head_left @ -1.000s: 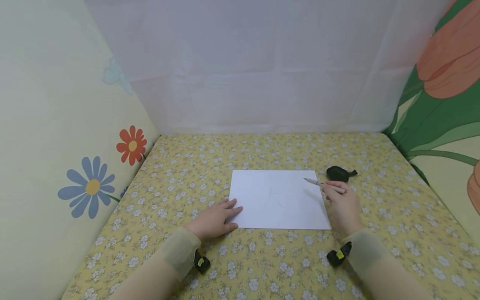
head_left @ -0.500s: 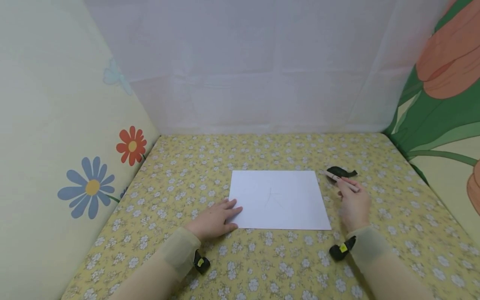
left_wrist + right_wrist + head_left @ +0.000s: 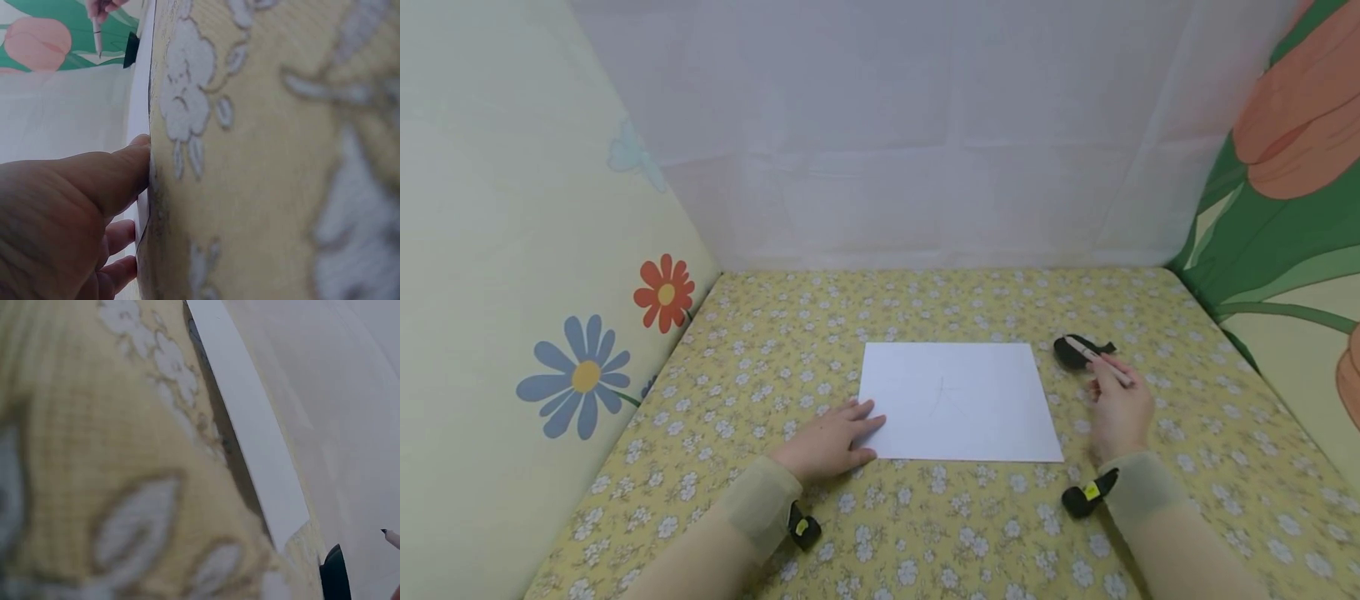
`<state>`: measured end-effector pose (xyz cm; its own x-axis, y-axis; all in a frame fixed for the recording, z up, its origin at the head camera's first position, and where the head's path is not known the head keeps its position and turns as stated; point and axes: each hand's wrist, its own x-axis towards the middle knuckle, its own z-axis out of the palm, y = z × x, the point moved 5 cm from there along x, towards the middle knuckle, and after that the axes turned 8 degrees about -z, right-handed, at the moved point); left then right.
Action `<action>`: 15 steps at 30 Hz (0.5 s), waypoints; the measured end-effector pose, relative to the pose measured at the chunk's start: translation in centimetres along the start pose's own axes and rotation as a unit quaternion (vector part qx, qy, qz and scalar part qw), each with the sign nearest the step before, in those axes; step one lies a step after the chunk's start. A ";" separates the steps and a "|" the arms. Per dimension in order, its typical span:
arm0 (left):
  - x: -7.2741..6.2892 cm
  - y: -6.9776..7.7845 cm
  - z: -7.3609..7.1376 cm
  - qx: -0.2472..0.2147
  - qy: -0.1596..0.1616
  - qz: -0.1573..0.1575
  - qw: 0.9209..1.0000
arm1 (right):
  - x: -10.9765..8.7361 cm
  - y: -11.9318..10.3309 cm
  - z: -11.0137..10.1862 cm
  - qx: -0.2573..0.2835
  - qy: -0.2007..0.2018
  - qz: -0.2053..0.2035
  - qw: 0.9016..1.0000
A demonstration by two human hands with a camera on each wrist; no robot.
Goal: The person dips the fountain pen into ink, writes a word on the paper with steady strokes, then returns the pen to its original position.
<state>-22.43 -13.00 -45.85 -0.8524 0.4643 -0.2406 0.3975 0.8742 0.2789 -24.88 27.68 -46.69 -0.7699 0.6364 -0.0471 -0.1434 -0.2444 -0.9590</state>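
A white sheet of paper (image 3: 977, 425) lies flat on the table in the head view, with a few faint pencil lines near its middle. My left hand (image 3: 827, 437) rests on the paper's left edge, fingers spread; the thumb (image 3: 119, 178) touches that edge in the left wrist view. To the right of the sheet, my right hand (image 3: 1122, 412) pinches a light-coloured pencil (image 3: 1082, 349), its tip pointing up and left. In the head view the pencil crosses over a black rounded object (image 3: 1063, 354) with a short tail. The right wrist view catches only the pencil's dark tip (image 3: 385, 532).
A yellow cloth with white flowers (image 3: 790, 333) covers the table. White fabric (image 3: 880, 167) hangs behind it. Flower-printed panels stand at the left (image 3: 475, 250) and right (image 3: 1300, 242). Each wrist wears a small black camera.
My right hand has moved the pencil right, from above the paper's right side to over the black object. The left hand and the paper have stayed in place.
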 end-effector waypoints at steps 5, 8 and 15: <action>0.0 0.1 -0.1 -0.001 0.002 0.003 1.000 | 0.3 0.2 -0.5 0.014 0.014 0.004 1.000; 0.0 0.2 -0.2 -0.003 0.003 0.003 1.000 | 0.5 0.1 -0.8 0.030 0.020 0.009 0.999; 0.0 -0.1 0.1 -0.005 0.000 0.002 1.000 | 1.1 -0.1 -1.5 0.047 0.044 0.009 0.998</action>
<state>-22.43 -13.04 -45.92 -0.8507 0.4682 -0.2391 0.3981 0.8707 0.2887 -24.79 29.51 -47.10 -0.7164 0.6916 -0.0921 -0.1912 -0.3216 -0.9274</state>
